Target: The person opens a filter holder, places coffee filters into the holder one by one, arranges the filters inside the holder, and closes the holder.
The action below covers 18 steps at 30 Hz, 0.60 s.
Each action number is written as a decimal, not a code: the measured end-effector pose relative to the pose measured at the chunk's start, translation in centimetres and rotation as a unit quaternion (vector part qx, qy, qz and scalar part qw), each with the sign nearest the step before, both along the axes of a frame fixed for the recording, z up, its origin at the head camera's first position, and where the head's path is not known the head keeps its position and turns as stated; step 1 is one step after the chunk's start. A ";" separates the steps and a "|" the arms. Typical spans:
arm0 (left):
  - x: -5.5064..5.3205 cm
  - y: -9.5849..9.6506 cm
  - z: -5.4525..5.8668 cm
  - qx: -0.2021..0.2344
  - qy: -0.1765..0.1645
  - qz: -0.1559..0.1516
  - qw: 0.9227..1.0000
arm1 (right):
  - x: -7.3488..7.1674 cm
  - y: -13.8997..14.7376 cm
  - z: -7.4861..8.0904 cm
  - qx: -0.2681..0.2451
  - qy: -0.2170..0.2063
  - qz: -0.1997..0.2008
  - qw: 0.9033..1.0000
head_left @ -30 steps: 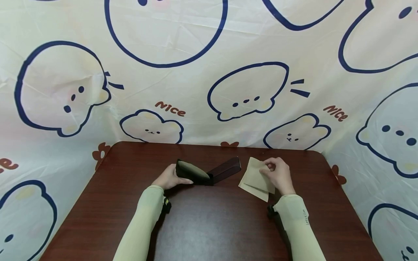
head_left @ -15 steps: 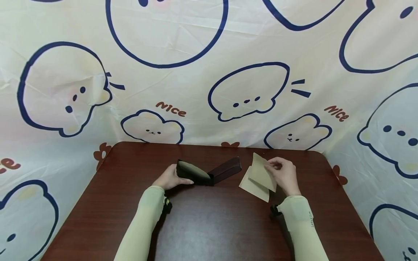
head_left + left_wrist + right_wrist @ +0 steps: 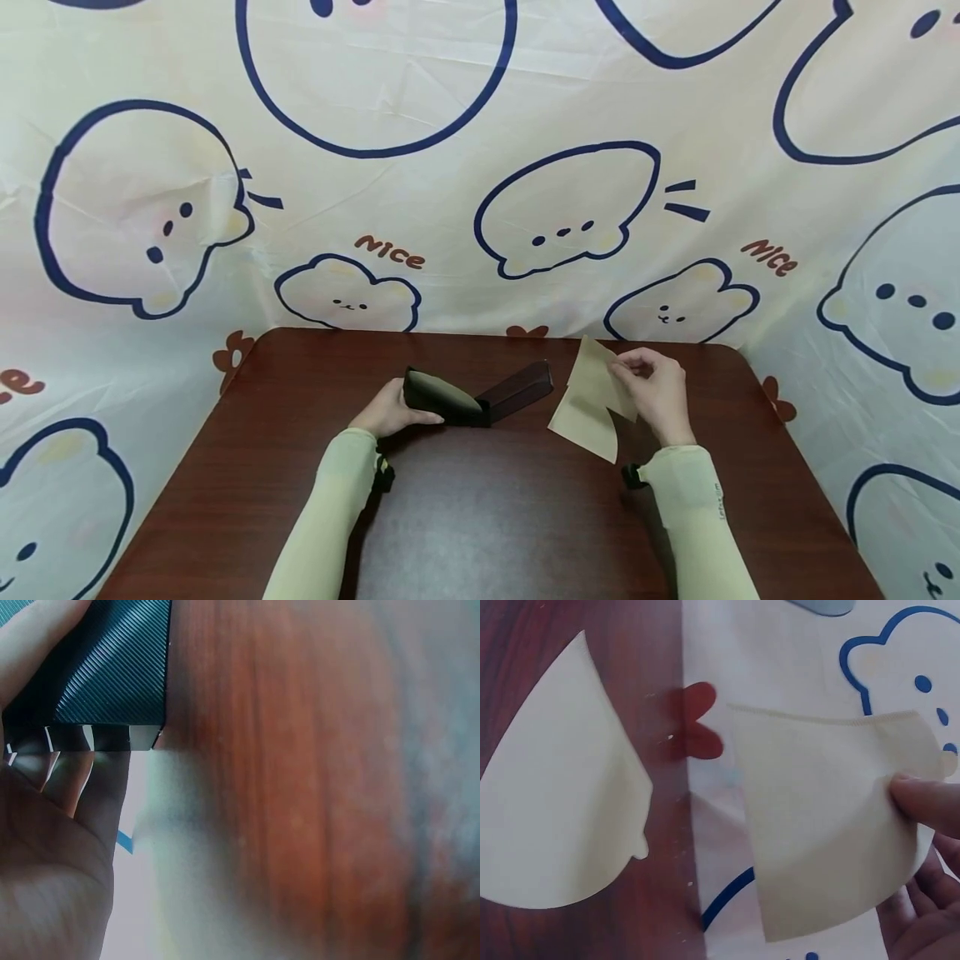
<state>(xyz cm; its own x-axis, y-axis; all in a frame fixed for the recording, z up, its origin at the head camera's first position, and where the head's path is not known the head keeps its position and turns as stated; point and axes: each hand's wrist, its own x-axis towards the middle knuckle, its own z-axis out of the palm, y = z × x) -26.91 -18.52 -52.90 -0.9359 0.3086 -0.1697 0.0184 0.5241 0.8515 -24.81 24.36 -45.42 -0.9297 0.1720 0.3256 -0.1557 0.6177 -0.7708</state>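
My left hand [image 3: 386, 408] grips a black box [image 3: 442, 400] whose dark see-through lid [image 3: 517, 390] stands swung out to the right. Close up in the left wrist view, the box [image 3: 120, 675] has a ribbed face, with my thumb over it and fingers beneath. Over at the right, my right hand [image 3: 662, 392] pinches a beige coffee filter paper [image 3: 825, 817] by its edge, thumb in front. A second coffee filter paper [image 3: 581, 427] lies on the table, partly overlapped by the held one in the head view. The box's inside is hard to make out.
The dark brown wooden table [image 3: 465, 517] ends at a far edge just behind the box and papers. A pale cloth [image 3: 420, 192] printed with cartoon faces hangs around its back and sides.
My right hand has lifted the top coffee filter paper off the other and moved it slightly up and right. The left hand and the box have stayed in place.
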 end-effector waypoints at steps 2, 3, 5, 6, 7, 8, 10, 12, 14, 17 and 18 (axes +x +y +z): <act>0.0 0.0 0.0 -0.002 0.002 -0.003 1.000 | 0.1 -0.1 0.5 -0.003 0.014 0.000 1.000; 0.1 0.1 0.1 -0.002 0.003 -0.004 1.000 | 0.1 -0.2 0.8 -0.004 0.020 0.001 1.000; 0.1 0.1 0.1 -0.002 0.004 -0.006 1.000 | 0.1 -0.4 1.3 0.001 0.032 0.003 0.999; 0.1 0.1 0.1 -0.001 0.003 -0.005 1.000 | 0.1 -0.4 1.6 0.005 0.037 0.004 0.999; 0.1 0.1 0.1 -0.002 0.004 -0.007 1.000 | 0.2 -0.6 1.8 0.009 0.042 0.006 0.999; 0.1 0.1 0.1 -0.003 0.005 -0.007 1.000 | 0.2 -0.7 2.1 0.012 0.048 0.009 0.999; 0.1 0.0 0.1 -0.003 0.003 -0.006 1.000 | 0.2 -1.0 2.7 0.015 0.056 0.013 0.998; 0.1 0.0 0.0 -0.005 0.004 -0.005 1.000 | 0.2 -1.4 3.3 0.009 0.068 0.018 0.997; 0.1 -0.1 0.1 -0.004 0.005 -0.004 1.000 | 0.3 -2.0 3.9 -0.004 0.080 0.022 0.997; 0.0 -0.1 0.1 -0.002 0.004 -0.007 1.000 | 0.4 -2.8 4.7 -0.034 0.099 0.036 0.994; 0.0 -0.1 0.1 0.000 0.004 -0.008 1.000 | 0.4 -3.1 4.9 -0.043 0.103 0.043 0.993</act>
